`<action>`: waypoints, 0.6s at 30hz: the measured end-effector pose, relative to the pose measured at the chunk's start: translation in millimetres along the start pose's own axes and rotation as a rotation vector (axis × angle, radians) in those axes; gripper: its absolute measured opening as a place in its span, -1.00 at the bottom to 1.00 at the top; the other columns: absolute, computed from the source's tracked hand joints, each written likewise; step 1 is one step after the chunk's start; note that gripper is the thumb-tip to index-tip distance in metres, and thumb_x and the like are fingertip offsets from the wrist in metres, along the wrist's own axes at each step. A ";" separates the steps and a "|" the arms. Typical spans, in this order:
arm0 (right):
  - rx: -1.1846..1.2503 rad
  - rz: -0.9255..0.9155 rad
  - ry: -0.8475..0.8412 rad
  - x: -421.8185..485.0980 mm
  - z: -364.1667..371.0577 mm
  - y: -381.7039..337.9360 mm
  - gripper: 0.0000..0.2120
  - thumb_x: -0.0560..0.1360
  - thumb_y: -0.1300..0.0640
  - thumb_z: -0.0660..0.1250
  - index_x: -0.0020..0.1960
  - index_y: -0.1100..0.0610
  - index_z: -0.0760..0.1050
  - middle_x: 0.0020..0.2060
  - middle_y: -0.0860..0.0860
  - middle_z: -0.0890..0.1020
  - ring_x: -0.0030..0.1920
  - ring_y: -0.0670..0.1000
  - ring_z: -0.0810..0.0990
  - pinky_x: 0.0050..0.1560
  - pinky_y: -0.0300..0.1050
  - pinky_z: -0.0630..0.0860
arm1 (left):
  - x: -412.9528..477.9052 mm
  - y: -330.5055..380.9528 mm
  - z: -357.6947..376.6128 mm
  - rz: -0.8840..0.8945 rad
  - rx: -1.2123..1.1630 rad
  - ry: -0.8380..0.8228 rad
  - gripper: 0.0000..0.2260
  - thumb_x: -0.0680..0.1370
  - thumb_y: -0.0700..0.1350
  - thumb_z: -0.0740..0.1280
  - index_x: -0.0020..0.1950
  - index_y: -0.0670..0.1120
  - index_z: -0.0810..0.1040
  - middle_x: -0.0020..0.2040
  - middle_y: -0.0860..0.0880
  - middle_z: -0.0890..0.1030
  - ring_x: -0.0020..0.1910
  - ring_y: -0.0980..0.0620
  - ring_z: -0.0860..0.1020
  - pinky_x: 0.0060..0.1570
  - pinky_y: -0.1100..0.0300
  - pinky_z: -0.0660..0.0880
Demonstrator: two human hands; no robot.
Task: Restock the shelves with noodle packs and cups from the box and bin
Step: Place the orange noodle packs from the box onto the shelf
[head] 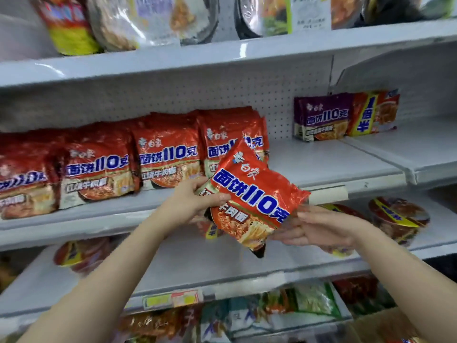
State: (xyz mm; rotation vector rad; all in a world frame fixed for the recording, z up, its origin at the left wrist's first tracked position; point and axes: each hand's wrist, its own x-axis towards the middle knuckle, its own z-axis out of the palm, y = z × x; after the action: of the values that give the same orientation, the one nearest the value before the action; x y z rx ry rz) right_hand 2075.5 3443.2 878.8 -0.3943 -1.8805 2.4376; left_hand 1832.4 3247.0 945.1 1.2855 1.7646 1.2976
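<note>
A red noodle pack, tilted toward 11 o'clock, is pinched by the left hand and supported on the flat, extended fingers of the right hand, presumably for insertion beside the shelved row of red packs.

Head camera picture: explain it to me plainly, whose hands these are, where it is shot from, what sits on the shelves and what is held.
No machine here: a person wears a camera on the head, looking forward and down at store shelves. The left hand grips a red noodle pack by its edge; the right hand supports it from below with straight fingers. On the middle shelf stands a row of matching red noodle packs, with a purple noodle pack farther right. The shelf below holds noodle bowls.
</note>
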 end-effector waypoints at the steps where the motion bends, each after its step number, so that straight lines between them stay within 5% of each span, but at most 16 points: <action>1: -0.039 -0.025 0.017 12.8 16.2 -6.6 -0.19 0.24 -0.03 0.64 0.38 0.18 0.40 0.31 0.26 0.52 0.31 0.26 0.51 0.30 0.07 0.50 | -4.5 -3.3 -11.5 0.025 -0.049 0.080 -0.67 0.44 -0.08 0.51 0.17 -0.09 0.59 0.02 -0.01 0.73 0.03 -0.04 0.70 -0.04 0.06 0.64; 6: -0.241 -0.266 0.347 80.9 97.2 -37.7 -0.64 0.48 0.16 0.45 0.25 0.14 0.51 0.11 0.13 0.67 0.06 0.09 0.68 0.04 0.02 0.64 | -17.1 -22.4 -60.9 0.127 -0.247 0.462 -0.59 0.41 0.08 0.54 0.16 -0.08 0.60 0.05 -0.04 0.72 0.07 -0.06 0.68 0.16 -0.13 0.57; 9: -0.531 -0.401 0.578 129.3 124.5 -57.4 -0.53 0.49 0.11 0.45 0.36 0.17 0.46 0.12 0.07 0.65 0.06 0.05 0.67 0.12 0.10 0.61 | -15.0 -30.9 -88.9 0.159 -0.050 0.607 -0.62 0.46 0.20 0.46 0.14 -0.01 0.59 0.07 0.01 0.69 0.07 0.00 0.64 0.16 -0.05 0.57; 12: -0.807 -0.387 0.714 167.7 138.2 -65.3 -0.52 0.48 0.06 0.46 0.34 0.20 0.49 0.20 0.07 0.61 0.17 0.06 0.59 0.20 -0.01 0.52 | -10.9 -38.8 -110.1 0.024 0.252 0.709 -0.28 0.45 0.29 0.41 0.44 -0.14 0.43 0.39 -0.07 0.50 0.36 -0.09 0.47 0.33 0.01 0.40; 14: -0.888 -0.340 0.759 184.1 142.6 -61.3 -0.59 0.48 0.07 0.46 0.26 0.21 0.52 0.18 0.08 0.62 0.10 0.05 0.59 0.11 -0.08 0.49 | -8.7 -45.0 -119.5 0.003 0.349 0.719 -0.30 0.47 0.22 0.43 0.42 -0.23 0.42 0.37 -0.13 0.52 0.23 -0.06 0.51 0.17 0.08 0.44; 16: -0.925 -0.303 0.801 194.4 145.0 -53.5 -0.66 0.48 0.09 0.46 0.19 0.20 0.53 0.16 0.06 0.62 0.05 0.04 0.59 0.04 -0.13 0.49 | -5.9 -52.0 -124.6 0.015 0.480 0.696 -0.44 0.45 0.23 0.44 0.20 -0.21 0.56 0.13 -0.12 0.64 -0.08 0.03 0.52 -0.15 0.16 0.42; 18: -0.936 -0.273 0.854 201.0 143.8 -45.2 -0.67 0.49 0.09 0.45 0.20 0.17 0.52 0.10 0.03 0.64 0.08 0.05 0.61 0.07 -0.10 0.51 | 2.0 -62.6 -128.0 0.022 0.561 0.679 -0.55 0.42 0.26 0.45 -0.03 -0.12 0.58 -0.09 -0.01 0.66 -0.19 0.07 0.55 -0.27 0.19 0.40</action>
State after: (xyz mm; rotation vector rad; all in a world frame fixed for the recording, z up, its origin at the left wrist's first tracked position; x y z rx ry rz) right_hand 1843.5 3356.0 920.1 -0.9149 -2.2134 0.8205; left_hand 1698.9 3199.1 931.3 1.2123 2.7447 1.4078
